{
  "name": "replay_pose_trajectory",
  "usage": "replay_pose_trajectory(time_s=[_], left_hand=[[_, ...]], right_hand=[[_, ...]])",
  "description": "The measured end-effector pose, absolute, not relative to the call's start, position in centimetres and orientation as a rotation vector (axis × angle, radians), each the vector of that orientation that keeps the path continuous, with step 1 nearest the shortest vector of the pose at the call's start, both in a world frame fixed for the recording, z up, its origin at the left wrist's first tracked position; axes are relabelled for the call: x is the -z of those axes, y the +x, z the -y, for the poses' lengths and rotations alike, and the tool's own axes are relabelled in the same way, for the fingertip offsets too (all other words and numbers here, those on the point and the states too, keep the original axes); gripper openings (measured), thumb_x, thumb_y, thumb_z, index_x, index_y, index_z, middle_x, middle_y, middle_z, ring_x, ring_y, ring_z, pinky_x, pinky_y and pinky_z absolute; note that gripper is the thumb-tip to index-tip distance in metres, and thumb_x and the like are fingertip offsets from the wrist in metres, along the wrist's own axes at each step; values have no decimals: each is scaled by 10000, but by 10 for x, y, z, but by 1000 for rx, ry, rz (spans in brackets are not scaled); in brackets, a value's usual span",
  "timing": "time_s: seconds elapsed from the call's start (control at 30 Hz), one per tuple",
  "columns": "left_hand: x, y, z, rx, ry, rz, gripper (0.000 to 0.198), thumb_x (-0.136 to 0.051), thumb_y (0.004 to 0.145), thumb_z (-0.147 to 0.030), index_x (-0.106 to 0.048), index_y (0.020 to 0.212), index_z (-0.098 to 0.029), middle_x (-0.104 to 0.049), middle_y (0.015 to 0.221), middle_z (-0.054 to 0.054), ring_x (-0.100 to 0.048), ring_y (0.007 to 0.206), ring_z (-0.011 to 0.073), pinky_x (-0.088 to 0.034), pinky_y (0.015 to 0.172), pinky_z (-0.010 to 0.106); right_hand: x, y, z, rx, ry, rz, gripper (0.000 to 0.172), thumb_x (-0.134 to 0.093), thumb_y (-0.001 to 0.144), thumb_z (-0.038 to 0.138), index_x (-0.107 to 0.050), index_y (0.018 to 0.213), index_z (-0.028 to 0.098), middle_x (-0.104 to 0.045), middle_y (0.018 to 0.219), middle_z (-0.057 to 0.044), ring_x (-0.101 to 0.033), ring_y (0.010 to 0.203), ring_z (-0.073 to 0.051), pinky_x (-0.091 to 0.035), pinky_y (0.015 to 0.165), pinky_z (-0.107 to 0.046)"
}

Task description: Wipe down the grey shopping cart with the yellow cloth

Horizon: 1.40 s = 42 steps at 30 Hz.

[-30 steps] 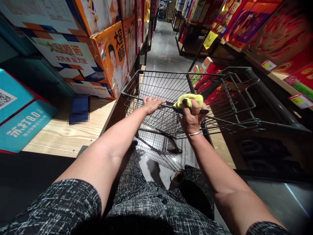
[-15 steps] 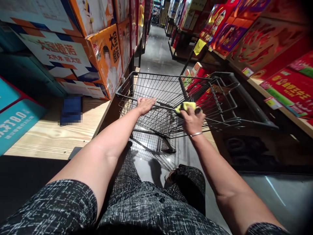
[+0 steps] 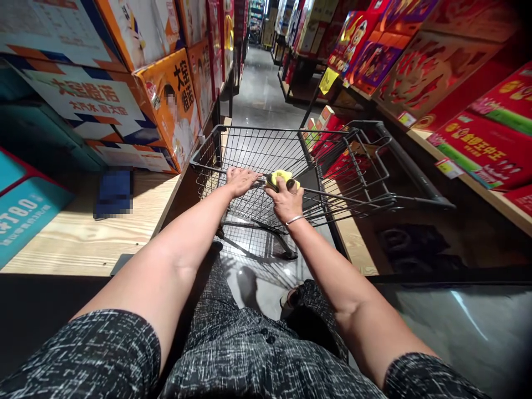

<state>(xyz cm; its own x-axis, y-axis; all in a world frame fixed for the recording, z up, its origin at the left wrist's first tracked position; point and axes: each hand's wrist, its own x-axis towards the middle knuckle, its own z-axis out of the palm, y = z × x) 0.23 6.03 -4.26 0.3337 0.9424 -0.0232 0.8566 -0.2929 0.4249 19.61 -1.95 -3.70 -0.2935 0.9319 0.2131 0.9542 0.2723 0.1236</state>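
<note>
Yellow cloth [image 3: 282,174] is clutched in the fingers of the right hand [image 3: 287,203]; those of the left hand [image 3: 241,182] lie outstretched across the shopping cart [image 3: 332,194], which uneven pressure might roll.

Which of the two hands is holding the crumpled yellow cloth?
The right hand, with a silver bracelet at its wrist, holds the yellow cloth at the rim of the dark wire shopping cart; the left hand rests there without a cloth.
</note>
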Motion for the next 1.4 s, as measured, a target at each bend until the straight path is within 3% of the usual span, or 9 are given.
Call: replay_pose_trajectory(time_s=[0.33,0.53,0.67,0.8,1.0,1.13,1.23,1.33,1.4], left_hand=[[41,-2,-61,-342,2248,-1597,609,-184,1035,-575,-624,1417,-398,-575,1484,9,-339,1492,308,-54,1277,560],[37,24,-39,-369,2279,-1674,646,-434,979,-568,-385,1589,-360,-378,1647,45,-118,1602,341,84,1275,605],[34,57,-21,-353,2438,-1443,714,-525,955,-465,-308,1617,-308,-369,1652,59,-190,1590,291,88,1300,541],[36,73,-19,-362,2456,-1462,654,-611,906,-474,-458,1509,-273,-508,1508,104,-358,1488,321,91,1285,598],[36,70,-25,-328,2415,-1498,591,-644,889,-489,-486,1423,-293,-509,1478,99,-317,1505,333,107,1266,643],[39,69,-30,-350,2375,-1515,552,-642,887,-509,-513,1375,-286,-511,1461,101,-286,1521,340,126,1260,646],[39,75,-32,-371,2334,-1542,521,-602,905,-557,-526,1342,-284,-528,1439,94,-291,1517,341,138,1263,629],[33,83,-33,-363,2275,-1611,483,-553,932,-591,-555,1291,-268,-571,1390,99,-371,1460,348,101,1271,624],[28,88,-33,-326,2228,-1675,487,-530,939,-616,-571,1263,-254,-588,1382,110,-400,1434,364,62,1268,640]], right_hand=[[24,385,70,570,-2060,1938,425,-544,887,183,-779,1207,335,-589,1411,-104,-420,1157,-345,-326,877,-465],[71,375,55,630,-1947,1670,556,-525,828,182,-700,1349,263,-452,1445,-169,-395,1294,-400,-345,1034,-598],[130,336,51,448,-2055,1675,611,-477,851,172,-626,1438,255,-388,1474,-185,-359,1364,-416,-350,1089,-630],[182,296,59,57,-2131,2179,614,-418,902,136,-619,1448,334,-462,1524,-147,-431,1334,-378,-384,1097,-563],[208,259,54,-362,-1981,2702,508,-409,984,201,-668,1377,391,-484,1593,-6,-479,1335,-274,-374,1117,-403],[187,294,55,-136,-1989,2572,481,-439,975,204,-705,1343,362,-557,1522,-69,-511,1253,-300,-405,1065,-443],[149,355,61,292,-1883,2165,398,-500,933,177,-797,1157,319,-649,1341,-103,-502,1216,-315,-416,1042,-506],[101,416,60,632,-1693,1733,324,-539,925,249,-808,1103,284,-597,1267,-96,-488,1230,-312,-399,1086,-537],[78,438,57,764,-1676,1503,369,-552,907,267,-779,1198,266,-510,1328,-116,-440,1299,-346,-355,1124,-582]])
